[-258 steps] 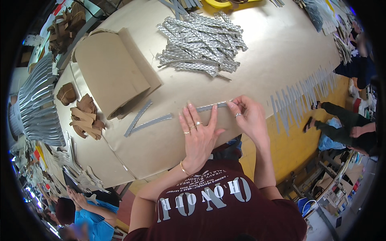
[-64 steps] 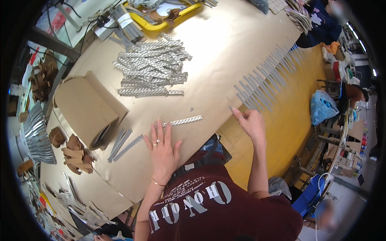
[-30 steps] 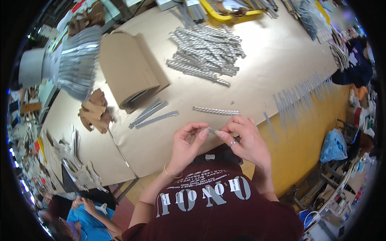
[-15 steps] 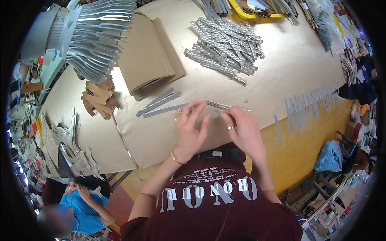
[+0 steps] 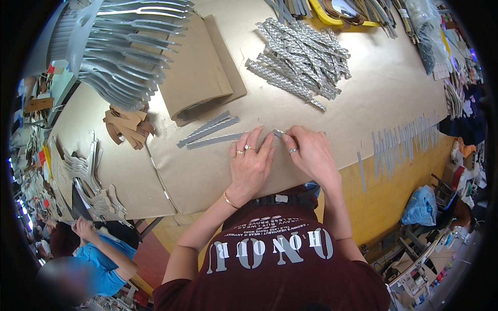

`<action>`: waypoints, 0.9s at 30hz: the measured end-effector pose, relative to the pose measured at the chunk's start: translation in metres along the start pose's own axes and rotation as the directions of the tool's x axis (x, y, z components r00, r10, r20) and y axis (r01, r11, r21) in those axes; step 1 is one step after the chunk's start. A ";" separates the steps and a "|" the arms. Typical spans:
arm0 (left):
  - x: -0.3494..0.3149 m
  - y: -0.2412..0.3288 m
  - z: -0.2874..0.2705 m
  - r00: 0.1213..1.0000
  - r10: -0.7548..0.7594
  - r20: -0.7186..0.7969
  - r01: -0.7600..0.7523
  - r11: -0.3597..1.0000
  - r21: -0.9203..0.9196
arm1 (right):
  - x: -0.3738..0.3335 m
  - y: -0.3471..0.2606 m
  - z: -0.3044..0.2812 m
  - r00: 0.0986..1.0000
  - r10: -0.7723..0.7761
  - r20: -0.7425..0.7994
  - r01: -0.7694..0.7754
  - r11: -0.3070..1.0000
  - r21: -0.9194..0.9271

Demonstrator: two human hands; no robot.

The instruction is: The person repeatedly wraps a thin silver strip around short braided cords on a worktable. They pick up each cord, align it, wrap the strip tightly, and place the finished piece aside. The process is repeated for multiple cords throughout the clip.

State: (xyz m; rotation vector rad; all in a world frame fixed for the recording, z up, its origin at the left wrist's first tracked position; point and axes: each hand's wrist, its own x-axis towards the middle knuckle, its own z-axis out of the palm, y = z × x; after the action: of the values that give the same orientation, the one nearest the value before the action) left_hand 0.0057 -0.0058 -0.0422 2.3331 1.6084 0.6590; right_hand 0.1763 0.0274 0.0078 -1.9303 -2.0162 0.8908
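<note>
My left hand lies nearly flat on the paper-covered table, fingers stretched out. Its fingertips rest by the end of a grey strip with a light braided edge. Two similar grey strips lie just beyond that one. Beside it, my right hand is closed in a pinch on a narrow braided strip. Only the strip's near end shows between my hands; my right fingers hide most of the rest. Farther off sits a heap of silver braided strips.
A brown paper-covered roll and a rack of silver forked straps stand at the far left. Tan leather strips lie nearer. Thin grey strips hang over the right table edge. A yellow-rimmed tray is at the back.
My left hand has flattened onto the table. My right hand has shifted slightly left and now covers most of the braided strip, which showed at greater length before. The view has shifted slightly.
</note>
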 end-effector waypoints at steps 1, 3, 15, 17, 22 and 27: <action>0.000 0.000 0.000 1.000 0.003 0.000 -0.003 1.000 0.004 | 0.001 0.000 0.000 0.999 0.028 0.032 -0.028 1.000 0.011; 0.001 -0.001 -0.001 1.000 0.006 0.006 -0.006 1.000 0.008 | 0.002 -0.001 -0.002 0.992 0.083 0.096 -0.086 0.996 0.030; 0.001 0.003 -0.004 0.999 -0.031 0.023 0.031 1.000 0.001 | 0.005 -0.003 -0.003 0.988 0.116 0.102 -0.119 0.993 0.024; 0.001 0.004 -0.003 1.000 0.002 0.031 -0.003 0.998 0.058 | 0.006 -0.003 -0.003 0.989 0.112 0.098 -0.115 0.993 0.022; 0.002 0.008 -0.003 0.997 0.002 0.082 -0.011 0.995 0.102 | 0.002 -0.004 -0.001 0.992 0.113 0.053 -0.112 0.993 -0.028; 0.004 0.012 -0.004 0.994 -0.011 0.111 -0.003 0.992 0.123 | -0.009 0.001 -0.006 0.984 0.177 -0.014 -0.177 0.984 0.019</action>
State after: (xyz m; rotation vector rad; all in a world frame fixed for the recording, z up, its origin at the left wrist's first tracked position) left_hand 0.0142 -0.0071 -0.0327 2.4053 1.6466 0.4320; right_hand 0.1817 0.0205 0.0143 -2.1261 -1.8432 0.9258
